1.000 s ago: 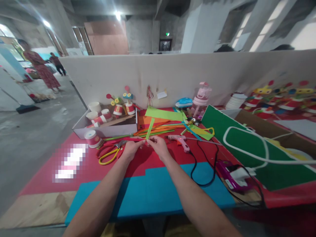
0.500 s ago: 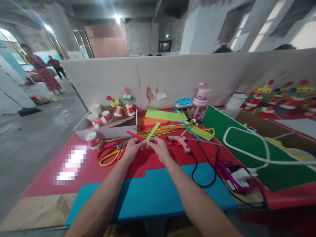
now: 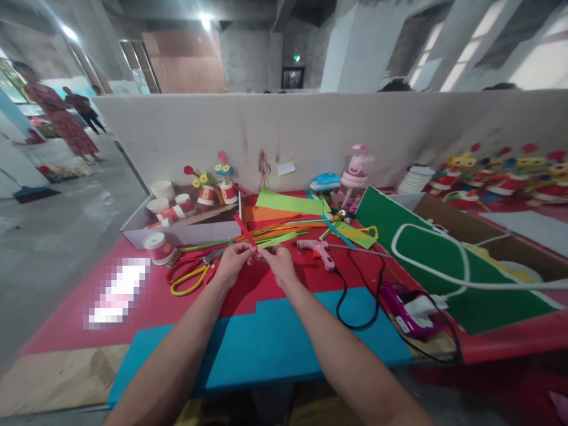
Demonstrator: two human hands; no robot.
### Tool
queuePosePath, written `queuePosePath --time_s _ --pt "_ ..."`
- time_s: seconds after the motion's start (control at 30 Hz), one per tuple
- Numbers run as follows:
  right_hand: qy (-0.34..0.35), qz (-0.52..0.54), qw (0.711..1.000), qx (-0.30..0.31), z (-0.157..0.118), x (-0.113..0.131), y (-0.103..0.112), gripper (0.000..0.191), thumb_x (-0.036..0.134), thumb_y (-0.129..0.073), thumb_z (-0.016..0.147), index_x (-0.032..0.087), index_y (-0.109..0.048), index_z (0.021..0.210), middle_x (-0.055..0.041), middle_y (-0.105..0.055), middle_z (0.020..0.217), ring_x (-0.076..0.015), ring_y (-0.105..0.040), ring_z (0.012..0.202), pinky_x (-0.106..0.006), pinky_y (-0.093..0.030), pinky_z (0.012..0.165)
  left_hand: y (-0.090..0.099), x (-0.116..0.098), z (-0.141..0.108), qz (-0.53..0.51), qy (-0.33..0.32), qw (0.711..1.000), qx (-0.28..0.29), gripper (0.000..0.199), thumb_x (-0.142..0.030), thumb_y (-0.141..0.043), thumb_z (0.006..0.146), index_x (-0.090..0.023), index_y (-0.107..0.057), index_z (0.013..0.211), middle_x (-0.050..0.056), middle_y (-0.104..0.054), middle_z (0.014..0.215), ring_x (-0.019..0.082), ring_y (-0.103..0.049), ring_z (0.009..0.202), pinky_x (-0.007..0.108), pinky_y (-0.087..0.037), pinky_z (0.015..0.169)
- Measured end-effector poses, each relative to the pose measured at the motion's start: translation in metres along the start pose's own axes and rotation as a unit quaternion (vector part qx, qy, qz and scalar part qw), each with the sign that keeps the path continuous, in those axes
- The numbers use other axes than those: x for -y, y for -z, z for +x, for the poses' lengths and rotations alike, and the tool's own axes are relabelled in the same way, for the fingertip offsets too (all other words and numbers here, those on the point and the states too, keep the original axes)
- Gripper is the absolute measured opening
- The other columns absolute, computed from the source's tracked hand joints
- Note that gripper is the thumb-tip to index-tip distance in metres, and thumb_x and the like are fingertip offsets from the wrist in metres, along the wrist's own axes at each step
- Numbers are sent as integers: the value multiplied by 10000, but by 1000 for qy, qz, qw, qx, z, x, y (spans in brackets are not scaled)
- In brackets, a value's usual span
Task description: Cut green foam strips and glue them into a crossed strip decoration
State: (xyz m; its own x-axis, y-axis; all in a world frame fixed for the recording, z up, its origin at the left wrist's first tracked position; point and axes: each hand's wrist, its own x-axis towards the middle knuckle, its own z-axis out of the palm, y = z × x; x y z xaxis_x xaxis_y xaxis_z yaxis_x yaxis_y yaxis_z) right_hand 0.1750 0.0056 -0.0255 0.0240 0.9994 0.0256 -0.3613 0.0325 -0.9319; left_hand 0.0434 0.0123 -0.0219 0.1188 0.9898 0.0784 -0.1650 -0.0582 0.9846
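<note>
My left hand (image 3: 236, 262) and my right hand (image 3: 278, 261) meet above the red table covering, fingertips pinched together. Between them is a pair of narrow paper strips joined or crossed at the fingertips. The red paper strip (image 3: 245, 230) points up and to the left, while the green paper strip (image 3: 278, 239) slants off to the right. Fingers hide the spot where the strips meet. Left of my left hand lie scissors with yellow handles (image 3: 190, 283) and a red-handled tool (image 3: 184, 266). A pink glue gun (image 3: 318, 251) rests to the right of my right hand.
Blue sheets (image 3: 284, 331) lie along the near edge. Behind are a white box (image 3: 190, 234) of paper cups, green sheets (image 3: 290, 203) and loose strips. A paper cup (image 3: 158, 248) stands at left. On the right are a purple power strip (image 3: 410, 310), cables and a green board (image 3: 417, 260).
The green strip has swung down from pointing steeply up to lying low toward the right. The red strip now stands steeper above my fingertips. The whole view has shifted slightly.
</note>
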Motion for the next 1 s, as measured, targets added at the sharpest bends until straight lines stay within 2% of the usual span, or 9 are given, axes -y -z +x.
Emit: queuePosePath --time_s 0.17,0.33,0.63,0.83,1.0 --pt "-28 33 999 33 2 2 5 260 321 -790 537 171 -610 649 13 -637 622 -134 -610 618 -310 -516 725 0 -3 0 -5 -3 1000 -22 227 -320 -752 637 -134 -623 653 -14 -556 523 68 -456 479 208 -345 508" --pt "-72 100 991 53 4 3 11 294 328 -817 512 173 -617 661 11 -644 641 -120 -607 611 -314 -529 716 1 -9 -2 -13 11 1000 -3 242 -313 -775 600 -134 -618 648 -20 -551 515 65 -461 465 204 -341 496" --pt "-74 86 989 90 1 3 9 337 369 -843 497 164 -647 678 -8 -654 648 -127 -595 630 -316 -539 714 1 -8 -1 -1 3 1000 -5 238 -302 -774 591 -125 -630 655 -11 -561 513 67 -459 449 207 -347 487" --pt "-53 80 993 64 2 -4 6 333 394 -813 549 170 -671 751 3 -654 692 -90 -560 600 -266 -514 665 -2 -4 -2 -10 7 999 -33 224 -271 -778 561 -130 -619 629 -23 -561 492 60 -457 422 196 -339 465" --pt "-25 46 998 26 0 -10 1 315 416 -776 592 169 -683 764 8 -641 675 -106 -560 617 -271 -491 677 -1 0 0 -51 39 997 -42 286 -310 -814 498 -123 -642 629 6 -606 517 78 -480 408 211 -355 442"
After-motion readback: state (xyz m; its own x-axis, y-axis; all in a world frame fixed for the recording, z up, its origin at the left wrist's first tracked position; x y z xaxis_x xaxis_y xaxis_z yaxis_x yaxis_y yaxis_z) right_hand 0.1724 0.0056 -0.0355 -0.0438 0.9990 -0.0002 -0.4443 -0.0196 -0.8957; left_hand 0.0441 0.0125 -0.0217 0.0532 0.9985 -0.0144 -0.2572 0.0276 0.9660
